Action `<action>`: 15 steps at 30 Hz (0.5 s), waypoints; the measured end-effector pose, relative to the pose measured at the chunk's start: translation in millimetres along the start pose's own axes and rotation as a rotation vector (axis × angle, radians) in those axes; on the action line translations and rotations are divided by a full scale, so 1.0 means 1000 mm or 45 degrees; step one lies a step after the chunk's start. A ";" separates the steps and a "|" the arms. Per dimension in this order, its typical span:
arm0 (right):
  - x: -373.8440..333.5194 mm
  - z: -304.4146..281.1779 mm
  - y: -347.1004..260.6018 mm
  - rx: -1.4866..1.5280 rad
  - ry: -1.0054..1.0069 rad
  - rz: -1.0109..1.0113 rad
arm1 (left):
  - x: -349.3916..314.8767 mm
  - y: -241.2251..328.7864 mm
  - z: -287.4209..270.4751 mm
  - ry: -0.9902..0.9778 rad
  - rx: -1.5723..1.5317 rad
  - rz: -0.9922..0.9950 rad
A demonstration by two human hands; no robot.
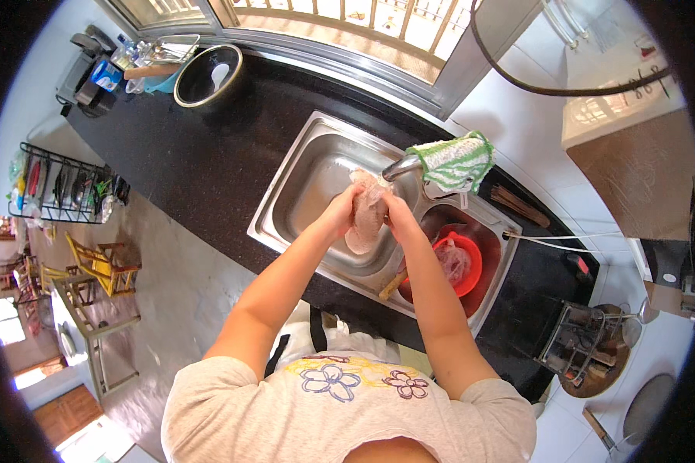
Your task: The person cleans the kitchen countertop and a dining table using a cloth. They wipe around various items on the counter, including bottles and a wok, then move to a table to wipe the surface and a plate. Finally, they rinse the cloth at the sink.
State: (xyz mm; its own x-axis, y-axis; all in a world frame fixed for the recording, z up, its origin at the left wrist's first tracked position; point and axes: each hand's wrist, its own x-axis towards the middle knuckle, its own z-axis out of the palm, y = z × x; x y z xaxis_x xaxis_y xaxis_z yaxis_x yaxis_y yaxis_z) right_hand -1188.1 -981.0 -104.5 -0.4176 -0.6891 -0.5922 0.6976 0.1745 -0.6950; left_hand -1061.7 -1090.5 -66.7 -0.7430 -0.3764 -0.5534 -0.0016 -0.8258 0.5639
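Both my hands reach over the larger basin of a steel double sink (pixel 282 193). Between them, right below the spout of the faucet (pixel 401 167), is a limp, pinkish-beige thing (pixel 367 216) with a wrinkled, wet-looking surface; whether it is cloth or meat I cannot tell. My left hand (pixel 347 205) is closed on its left side. On its right side my right hand (pixel 395 213) is closed too. The lower end of the thing hangs free into the basin. A green and white cloth (pixel 457 160) is draped over the faucet.
In the smaller basin sits a red plastic bowl (pixel 476 265) with something pinkish and translucent inside. A wooden handle (pixel 393 285) lies by the sink's near edge. Wooden chopsticks (pixel 520 206) rest behind the sink. A black bowl (pixel 207 75) stands far left on the dark counter (pixel 201 162).
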 end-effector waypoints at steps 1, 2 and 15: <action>0.008 -0.008 0.002 -0.102 -0.009 -0.101 | 0.004 -0.002 -0.005 0.042 0.099 0.090; 0.016 -0.016 0.006 -0.204 -0.019 -0.200 | 0.007 -0.001 -0.014 0.081 0.210 0.145; 0.005 -0.015 0.010 -0.047 0.252 -0.339 | 0.019 0.027 -0.064 -0.136 0.647 0.542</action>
State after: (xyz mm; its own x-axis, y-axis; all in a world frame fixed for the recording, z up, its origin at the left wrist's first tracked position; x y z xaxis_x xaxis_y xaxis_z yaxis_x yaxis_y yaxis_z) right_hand -1192.1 -972.2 -120.1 -0.6898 -0.5646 -0.4532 0.5287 0.0348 -0.8481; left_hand -1033.0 -1146.4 -101.0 -0.8106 -0.5604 -0.1700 0.0105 -0.3041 0.9526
